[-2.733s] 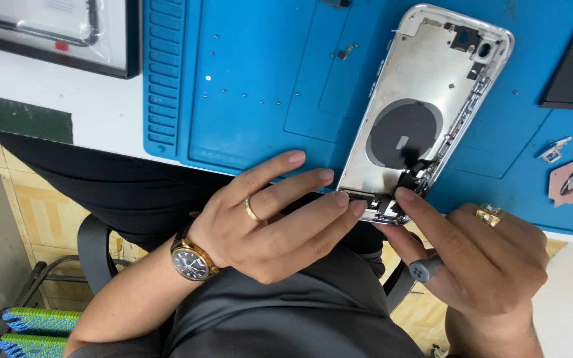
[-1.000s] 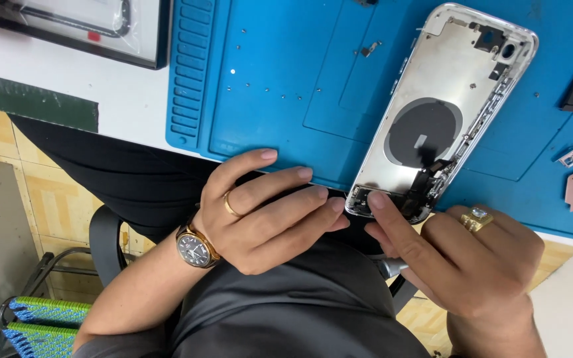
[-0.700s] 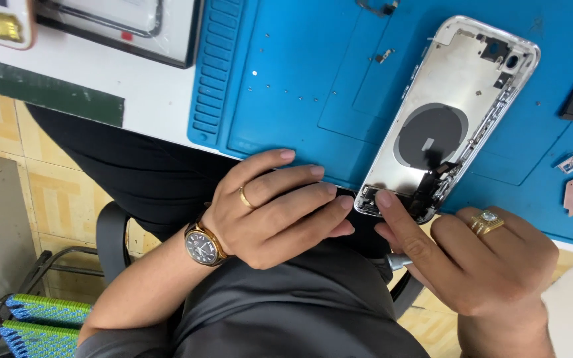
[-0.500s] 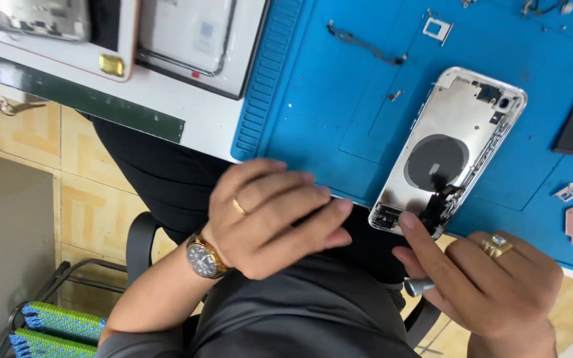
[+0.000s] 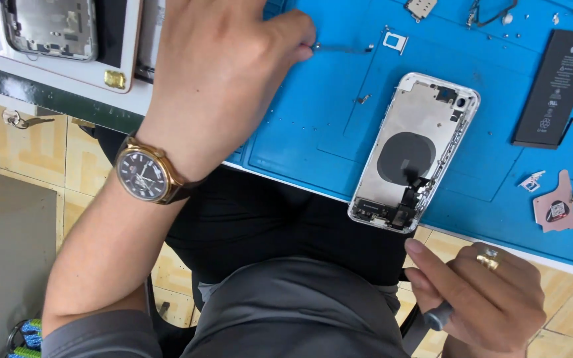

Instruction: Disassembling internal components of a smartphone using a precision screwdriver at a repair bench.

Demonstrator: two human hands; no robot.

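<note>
Here the phone housing point(image 5: 414, 152) lies between left fingers point(image 5: 293, 30) (pinching a thin strip point(image 5: 343, 48)) and right fingers point(image 5: 432, 265), curled on a tool point(image 5: 436, 316).

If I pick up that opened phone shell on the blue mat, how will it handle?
The phone shell is probably light and stiff, since it looks like a gutted metal frame. Its loose black cable near the bottom may flop or snag. It overhangs the mat edge, so a push could tip it off.

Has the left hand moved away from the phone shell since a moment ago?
Yes. The left hand left the phone shell's bottom edge, reaching up across the blue mat.
</note>
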